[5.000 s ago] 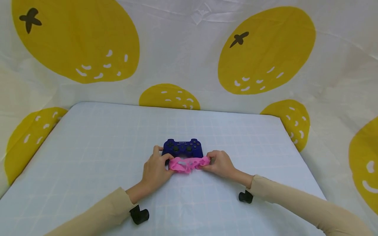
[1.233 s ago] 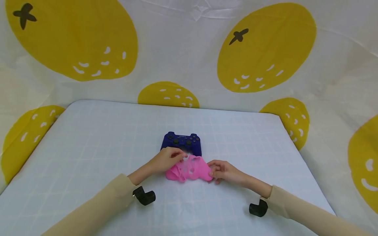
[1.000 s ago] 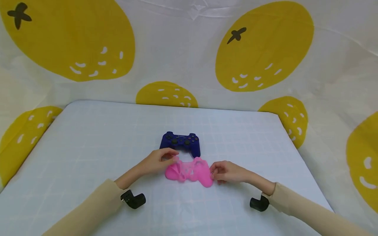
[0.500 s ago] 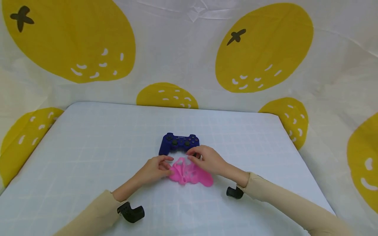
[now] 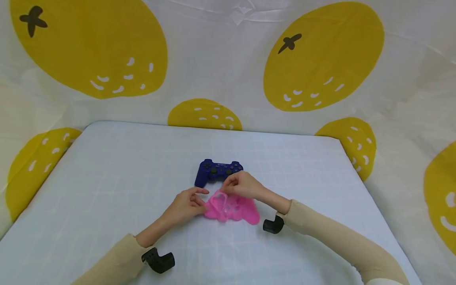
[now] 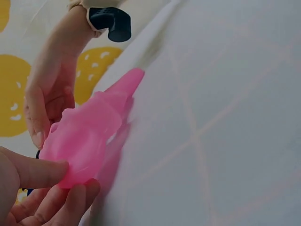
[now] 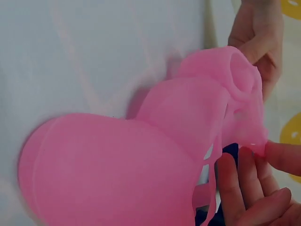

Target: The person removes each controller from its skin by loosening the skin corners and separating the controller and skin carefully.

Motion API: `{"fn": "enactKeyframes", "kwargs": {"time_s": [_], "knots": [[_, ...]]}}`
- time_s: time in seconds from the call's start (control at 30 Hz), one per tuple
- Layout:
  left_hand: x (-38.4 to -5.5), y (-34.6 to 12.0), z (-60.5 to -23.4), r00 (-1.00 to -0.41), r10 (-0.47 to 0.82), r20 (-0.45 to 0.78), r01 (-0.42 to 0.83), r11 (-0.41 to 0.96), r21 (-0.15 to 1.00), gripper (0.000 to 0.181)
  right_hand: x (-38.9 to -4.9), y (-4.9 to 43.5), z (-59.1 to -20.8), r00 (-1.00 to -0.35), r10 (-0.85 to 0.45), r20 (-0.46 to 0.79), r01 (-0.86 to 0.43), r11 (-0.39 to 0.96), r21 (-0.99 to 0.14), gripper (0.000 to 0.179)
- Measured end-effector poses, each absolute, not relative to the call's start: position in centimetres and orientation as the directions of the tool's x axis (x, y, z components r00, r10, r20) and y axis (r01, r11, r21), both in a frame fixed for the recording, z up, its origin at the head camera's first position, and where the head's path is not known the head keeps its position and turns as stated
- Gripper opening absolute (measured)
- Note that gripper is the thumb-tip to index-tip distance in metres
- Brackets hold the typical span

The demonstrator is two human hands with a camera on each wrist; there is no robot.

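Observation:
A soft pink controller skin (image 5: 246, 209) with cut-out openings lies at the middle of the table, just in front of a dark blue game controller (image 5: 203, 174). My left hand (image 5: 185, 206) pinches the skin's left grip end between thumb and fingers; the left wrist view shows this pink end (image 6: 80, 150) close up. My right hand (image 5: 244, 185) pinches the skin's far upper edge, seen in the right wrist view beside the fingers (image 7: 251, 176). That hand covers the controller's right grip in the head view.
The table (image 5: 124, 166) has a pale checked cover. Behind it hangs a white cloth (image 5: 213, 51) with yellow fruit prints. Small black cameras sit at both wrists, the left one (image 5: 158, 261) and the right one (image 5: 273, 225).
My right hand has left the skin's right end and moved to its far upper edge. My left hand has gone from the upper part to the left end. The skin lies more spread out.

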State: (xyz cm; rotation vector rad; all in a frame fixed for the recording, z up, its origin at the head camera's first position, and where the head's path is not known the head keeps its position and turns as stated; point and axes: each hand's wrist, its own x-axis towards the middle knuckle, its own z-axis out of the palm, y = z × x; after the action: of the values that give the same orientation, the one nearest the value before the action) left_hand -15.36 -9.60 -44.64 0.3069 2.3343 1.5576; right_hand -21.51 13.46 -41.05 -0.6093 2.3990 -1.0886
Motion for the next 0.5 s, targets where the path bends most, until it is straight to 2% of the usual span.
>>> {"fn": "enactKeyframes", "kwargs": {"time_s": [0.23,0.5], "knots": [[-14.7,-9.6,-44.5,-0.948,0.266,-0.177,-0.051,0.422,0.905,0.039,-21.8,13.7,-41.4,-0.836,-0.509,-0.203,-0.193,0.62,-0.761,0.014],[-13.8,-9.7,-44.2,-0.958,0.197,-0.207,-0.105,0.43,0.897,0.039,-21.6,13.6,-41.3,-0.874,-0.462,-0.148,-0.198,0.617,-0.761,0.017]]}}
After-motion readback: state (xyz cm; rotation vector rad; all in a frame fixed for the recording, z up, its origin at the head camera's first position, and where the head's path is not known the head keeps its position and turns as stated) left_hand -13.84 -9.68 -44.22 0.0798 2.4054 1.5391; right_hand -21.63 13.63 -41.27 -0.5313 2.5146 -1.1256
